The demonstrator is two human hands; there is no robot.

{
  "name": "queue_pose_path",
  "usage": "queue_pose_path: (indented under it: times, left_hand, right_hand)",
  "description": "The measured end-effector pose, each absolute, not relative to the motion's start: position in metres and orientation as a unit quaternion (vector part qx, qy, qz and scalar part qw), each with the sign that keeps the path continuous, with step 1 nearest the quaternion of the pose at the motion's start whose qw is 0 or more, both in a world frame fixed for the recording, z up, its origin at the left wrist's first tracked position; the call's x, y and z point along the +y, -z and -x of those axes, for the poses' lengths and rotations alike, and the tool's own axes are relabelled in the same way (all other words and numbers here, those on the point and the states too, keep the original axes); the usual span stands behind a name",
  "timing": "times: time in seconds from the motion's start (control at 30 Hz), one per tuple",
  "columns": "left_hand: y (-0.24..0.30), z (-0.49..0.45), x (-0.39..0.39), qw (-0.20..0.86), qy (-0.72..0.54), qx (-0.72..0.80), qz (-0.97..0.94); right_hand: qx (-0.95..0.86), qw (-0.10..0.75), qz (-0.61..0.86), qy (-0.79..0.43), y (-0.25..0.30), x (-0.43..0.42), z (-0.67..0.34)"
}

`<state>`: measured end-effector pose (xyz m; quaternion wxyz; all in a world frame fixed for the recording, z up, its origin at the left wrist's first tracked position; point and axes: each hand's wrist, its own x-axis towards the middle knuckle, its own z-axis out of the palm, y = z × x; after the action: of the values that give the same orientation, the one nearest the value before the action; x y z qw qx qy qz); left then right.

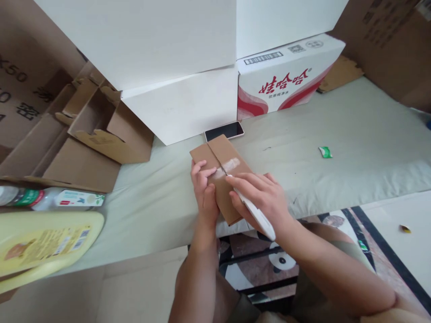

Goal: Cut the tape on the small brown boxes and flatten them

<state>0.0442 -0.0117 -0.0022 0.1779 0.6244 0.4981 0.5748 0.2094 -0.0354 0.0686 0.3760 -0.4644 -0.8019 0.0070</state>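
A small brown cardboard box (225, 197) is held above a pale green cloth (151, 220), in front of a smartphone (232, 130). Its left side is gripped by the left hand (204, 186), fingers partly curled over the top. A slim white cutter-like tool (261, 220) is held in the closed right hand (264, 197), index finger extended towards its tip, at the seam beside clear tape (231, 165). Whether a blade is exposed cannot be told. Behind, a white carton with red lettering (286, 89) is seen.

Pale sheet (363, 125), yellow jug (50, 240) and panda print (282, 261) suggest a home.
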Motion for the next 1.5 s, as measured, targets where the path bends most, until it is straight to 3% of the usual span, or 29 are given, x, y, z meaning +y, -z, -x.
queue_pose_path:
  times: [0.17,0.4,0.57,1.13,1.5]
  left_hand:
    - [0.001,-0.045,-0.012,0.171,-0.564,0.510,-0.626]
    - [0.001,-0.044,-0.011,0.175,-0.571,0.495,-0.631]
    - [0.000,-0.045,-0.011,0.172,-0.570,0.497,-0.631]
    - [0.001,-0.044,-0.011,0.155,-0.565,0.499,-0.639]
    - [0.000,-0.047,-0.009,0.156,-0.570,0.500,-0.633]
  right_hand:
    - [-0.832,0.363,0.419,0.010,-0.064,-0.035,-0.216]
    - [-0.791,0.453,0.410,-0.034,-0.062,-0.036,-0.219]
    - [-0.803,0.404,0.438,-0.024,-0.065,-0.035,-0.216]
    - [-0.797,0.349,0.492,-0.041,-0.072,-0.033,-0.208]
    - [-0.749,0.447,0.481,-0.087,-0.064,-0.035,-0.212]
